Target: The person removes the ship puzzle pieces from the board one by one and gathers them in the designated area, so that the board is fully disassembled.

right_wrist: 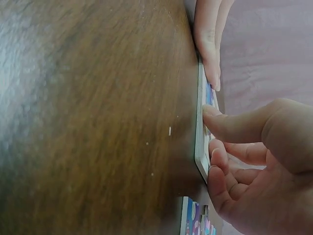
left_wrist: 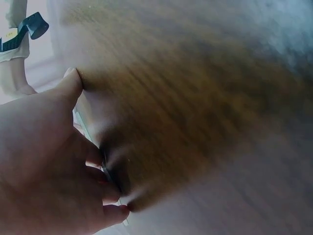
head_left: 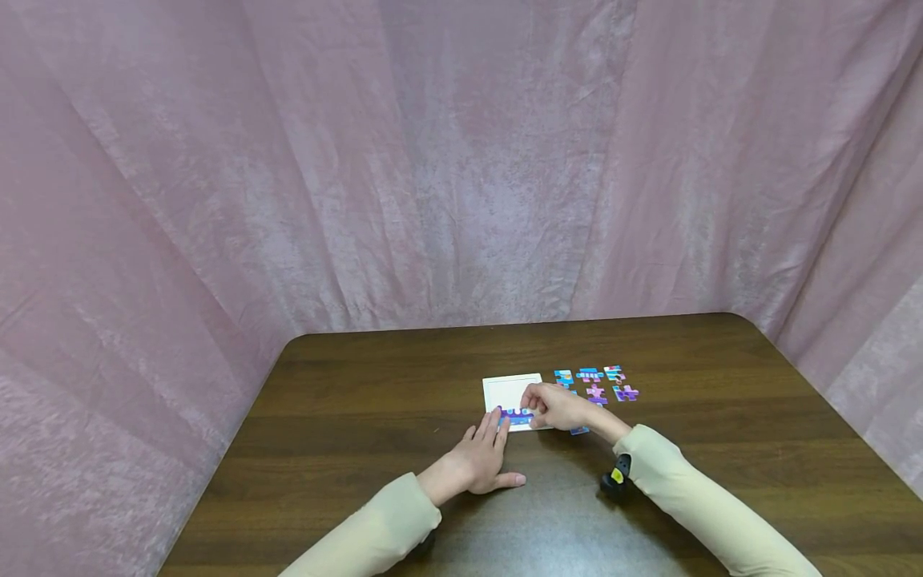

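Observation:
A white puzzle tray [head_left: 512, 378] lies on the table, with a strip of blue and purple puzzle pieces [head_left: 515, 417] along its near side. My left hand [head_left: 481, 461] reaches its straight fingers over the tray's near left corner, thumb spread out to the side. Over the tray's right part, my right hand [head_left: 558, 406] has bent fingers, and its thumb [right_wrist: 227, 123] touches down at the near edge. Thumb and fingertips stand a little apart at the strip's right end. Whether they pinch a piece I cannot tell, as the hand covers that spot.
Loose puzzle pieces lie right of the tray, among them a purple one [head_left: 626, 393], a pink one [head_left: 595, 393] and a blue one [head_left: 590, 374]. Some are partly hidden under my right forearm. A pink curtain [head_left: 461, 200] hangs behind the brown table [head_left: 375, 385].

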Demonstrator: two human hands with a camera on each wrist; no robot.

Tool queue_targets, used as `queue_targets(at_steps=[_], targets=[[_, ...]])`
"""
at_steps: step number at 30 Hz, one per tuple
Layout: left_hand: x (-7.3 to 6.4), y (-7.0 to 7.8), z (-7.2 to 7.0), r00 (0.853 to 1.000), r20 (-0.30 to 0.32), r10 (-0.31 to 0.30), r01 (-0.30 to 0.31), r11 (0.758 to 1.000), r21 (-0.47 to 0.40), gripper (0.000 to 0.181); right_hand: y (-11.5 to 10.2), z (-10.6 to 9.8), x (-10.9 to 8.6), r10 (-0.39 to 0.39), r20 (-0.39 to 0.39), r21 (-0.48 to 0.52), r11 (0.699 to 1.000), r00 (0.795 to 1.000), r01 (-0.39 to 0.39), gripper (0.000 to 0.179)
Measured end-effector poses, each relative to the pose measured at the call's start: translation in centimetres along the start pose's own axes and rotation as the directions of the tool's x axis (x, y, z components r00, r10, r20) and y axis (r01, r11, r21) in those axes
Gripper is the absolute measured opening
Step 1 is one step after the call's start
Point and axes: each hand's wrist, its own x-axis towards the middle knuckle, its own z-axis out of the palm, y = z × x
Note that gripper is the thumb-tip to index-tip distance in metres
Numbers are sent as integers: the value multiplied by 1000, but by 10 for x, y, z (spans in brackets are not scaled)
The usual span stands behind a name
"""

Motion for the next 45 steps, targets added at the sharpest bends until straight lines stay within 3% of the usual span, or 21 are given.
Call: queue_targets(at_steps=[8, 17, 28, 45], targets=[[2, 1, 4, 1000, -25, -8, 8, 1000, 18, 94, -2, -1, -1, 21, -7, 32, 999, 1000, -20, 25], [1, 0, 3, 1000, -13, 1, -2, 1000, -5, 91, 2, 4, 1, 11, -58, 56, 998, 998, -8, 4], [-4, 1, -3, 1000, 9, -4, 4, 1000, 12, 84, 3, -5, -6, 31, -99, 101, 995, 995, -21, 7], [9, -8, 21, 1000, 2, -31, 31, 999, 27, 86, 12, -13, -29, 76, -108, 139, 988, 991, -61, 10]])
